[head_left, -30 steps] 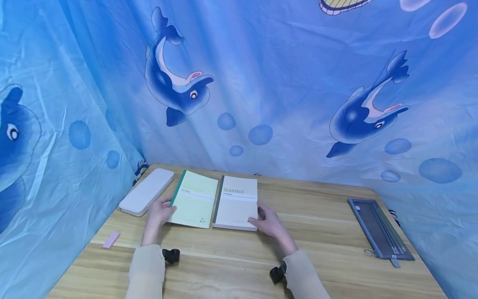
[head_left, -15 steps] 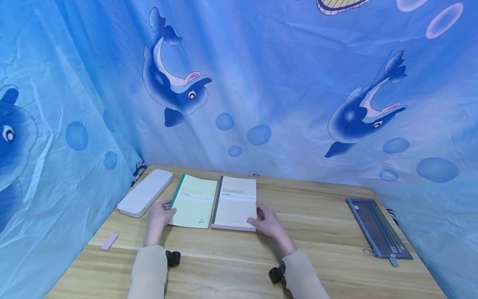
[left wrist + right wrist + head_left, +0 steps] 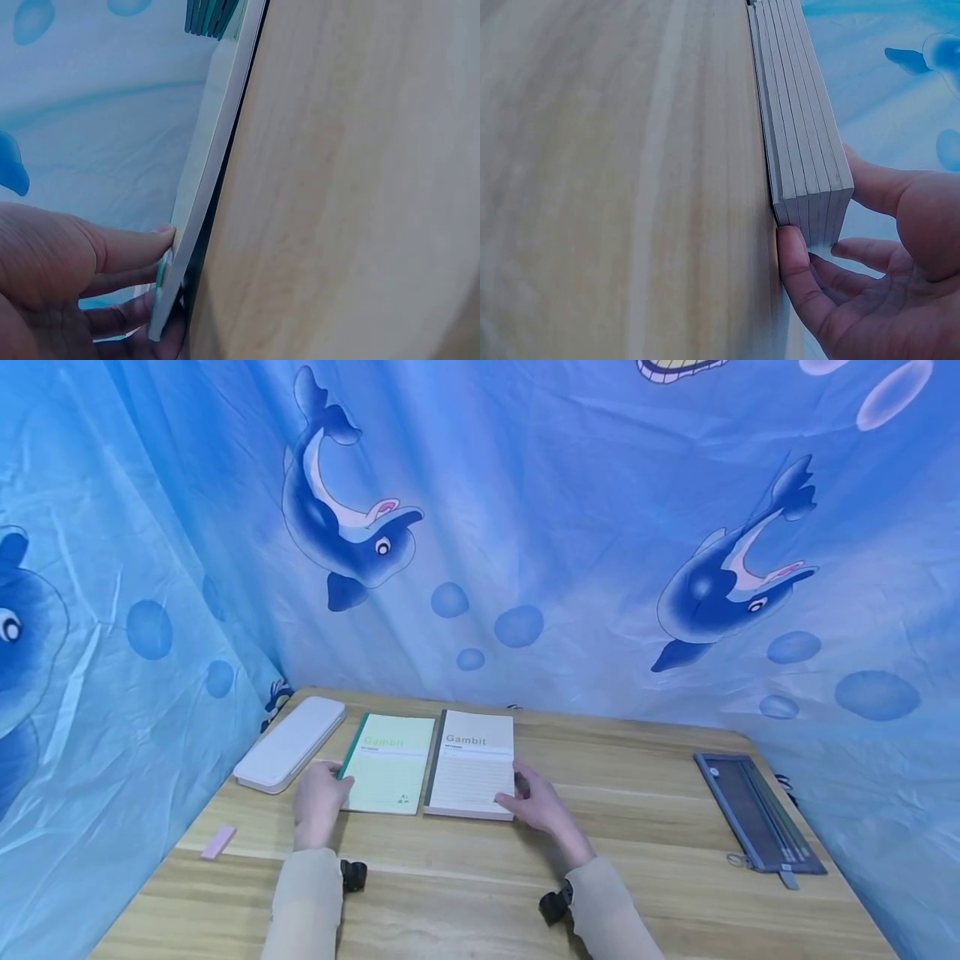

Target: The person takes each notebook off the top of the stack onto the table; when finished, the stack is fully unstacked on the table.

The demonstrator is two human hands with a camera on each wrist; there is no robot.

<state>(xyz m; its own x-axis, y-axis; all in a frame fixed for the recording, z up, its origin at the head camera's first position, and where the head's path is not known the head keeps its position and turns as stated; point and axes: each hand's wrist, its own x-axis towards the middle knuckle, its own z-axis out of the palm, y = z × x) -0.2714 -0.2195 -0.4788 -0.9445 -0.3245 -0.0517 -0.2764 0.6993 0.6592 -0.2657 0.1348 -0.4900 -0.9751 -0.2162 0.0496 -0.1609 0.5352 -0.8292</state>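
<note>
A light green notebook (image 3: 388, 768) with a green spine lies left of a stack of white-covered notebooks (image 3: 472, 768), a narrow gap between them. My left hand (image 3: 318, 802) pinches the green notebook at its spine edge, thumb on the cover and fingers underneath. In the left wrist view that notebook (image 3: 206, 161) has its near corner slightly off the tabletop. At the stack's right side, my right hand (image 3: 542, 806) grips the near corner. The right wrist view shows several notebooks in that stack (image 3: 810, 165), with the thumb on top and a fingertip at the bottom edge.
Behind my left hand is a white pencil case (image 3: 292, 743). A pink eraser (image 3: 218, 842) lies at the table's left. Far right, a dark mesh zip pouch (image 3: 757, 814) holds pencils. Blue dolphin curtains (image 3: 585, 527) hang around the wooden table (image 3: 450, 893).
The green notebook has come down from a tilted pose to lie nearly flat beside the stack, my left hand lowering with it. The right hand keeps its place on the stack.
</note>
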